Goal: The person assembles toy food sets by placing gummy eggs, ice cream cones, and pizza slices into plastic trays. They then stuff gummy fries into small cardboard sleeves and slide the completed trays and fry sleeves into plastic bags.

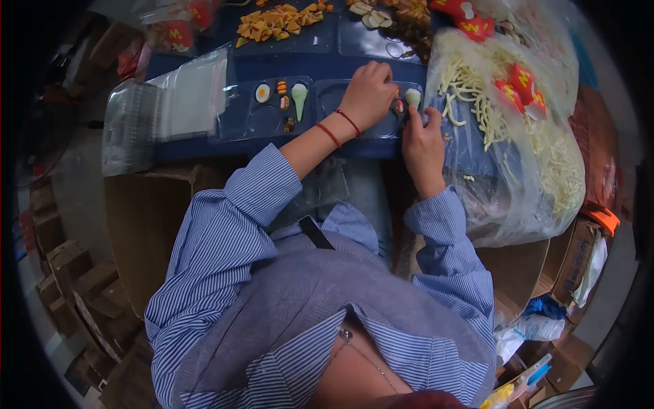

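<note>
Over the right-hand clear plastic tray [334, 88] is my left hand [370, 95], its fingers curled together and pointing down. What they hold, if anything, is hidden. My right hand [424, 150] is at the tray's right end, thumb and forefinger apart. One fingertip touches the lower part of a pale green toy ice-cream cone [413, 97]. Beside the cone lies a small pink-and-white toy piece [398, 107]. The left-hand clear tray [235, 123] contains a toy fried egg [262, 93], a small toy burger [282, 87], another green cone [299, 101] and small pieces.
Clear plastic trays [187, 102] are stacked at the left. Orange-yellow toy pieces [279, 24] and pale oval slices [371, 15] lie at the back. A plastic bag at the right bears pale noodle-like strips [545, 163] and red fries-box pieces [521, 88]. Cardboard boxes [82, 273] stand on the floor.
</note>
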The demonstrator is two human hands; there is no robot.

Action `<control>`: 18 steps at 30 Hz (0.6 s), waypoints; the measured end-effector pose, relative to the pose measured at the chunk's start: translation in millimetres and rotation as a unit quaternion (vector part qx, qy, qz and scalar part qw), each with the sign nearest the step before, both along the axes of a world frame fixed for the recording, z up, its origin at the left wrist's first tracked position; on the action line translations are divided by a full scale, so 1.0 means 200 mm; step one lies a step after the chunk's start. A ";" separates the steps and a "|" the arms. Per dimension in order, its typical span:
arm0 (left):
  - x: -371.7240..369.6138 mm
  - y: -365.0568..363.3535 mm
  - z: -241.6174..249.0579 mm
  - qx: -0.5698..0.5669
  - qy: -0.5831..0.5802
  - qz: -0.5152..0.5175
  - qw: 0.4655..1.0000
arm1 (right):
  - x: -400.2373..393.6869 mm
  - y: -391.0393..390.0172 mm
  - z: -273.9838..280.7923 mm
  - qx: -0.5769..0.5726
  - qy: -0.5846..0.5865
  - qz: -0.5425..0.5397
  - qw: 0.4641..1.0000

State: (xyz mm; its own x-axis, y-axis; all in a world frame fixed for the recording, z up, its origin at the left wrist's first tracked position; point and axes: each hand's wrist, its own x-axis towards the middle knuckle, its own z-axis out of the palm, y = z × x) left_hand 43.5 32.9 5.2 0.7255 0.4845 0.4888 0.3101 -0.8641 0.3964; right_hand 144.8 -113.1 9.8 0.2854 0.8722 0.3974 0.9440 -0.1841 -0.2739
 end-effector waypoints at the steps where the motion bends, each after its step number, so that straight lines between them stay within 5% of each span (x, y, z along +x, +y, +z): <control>1: -0.03 0.01 0.01 0.037 -0.029 -0.024 0.999 | 0.00 0.00 0.00 -0.006 0.005 -0.005 1.000; 4: -0.26 -0.09 0.17 0.014 -0.026 0.010 1.000 | 0.00 0.02 0.00 -0.006 0.010 0.002 1.000; 6: -0.51 -0.10 0.22 0.000 0.065 0.062 0.996 | -0.04 0.03 0.11 -0.108 -0.012 -0.055 0.993; 8: -0.72 -0.05 0.22 0.050 0.154 0.191 0.968 | -0.05 0.08 0.19 -0.062 -0.095 -0.043 0.993; 10: -0.85 0.03 0.10 0.035 0.175 0.176 0.968 | -0.09 0.20 0.32 0.025 -0.187 0.018 0.982; 13: -0.90 0.07 0.02 0.016 0.214 0.150 0.965 | -0.19 0.58 0.32 0.019 0.069 0.172 0.982; 18: -0.89 0.34 0.21 0.070 0.177 0.188 0.964 | -0.18 1.28 0.04 -0.081 0.092 0.248 0.961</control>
